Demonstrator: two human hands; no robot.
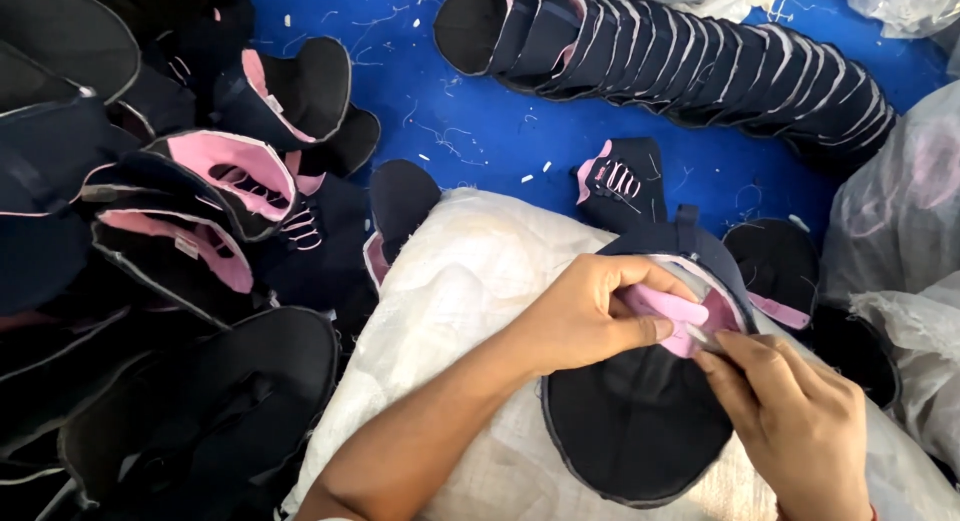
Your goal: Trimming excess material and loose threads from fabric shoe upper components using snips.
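A dark navy shoe upper with a pink lining lies on a white woven sack in front of me. My left hand pinches the pink tongue at the top of the upper. My right hand comes in from the lower right, fingers closed on a small thin tool or lace end at the pink edge; what it is I cannot tell.
A heap of navy and pink shoe uppers fills the left side. A nested row of uppers lies on the blue floor at the top. Clear plastic bags stand at the right. Thread scraps dot the floor.
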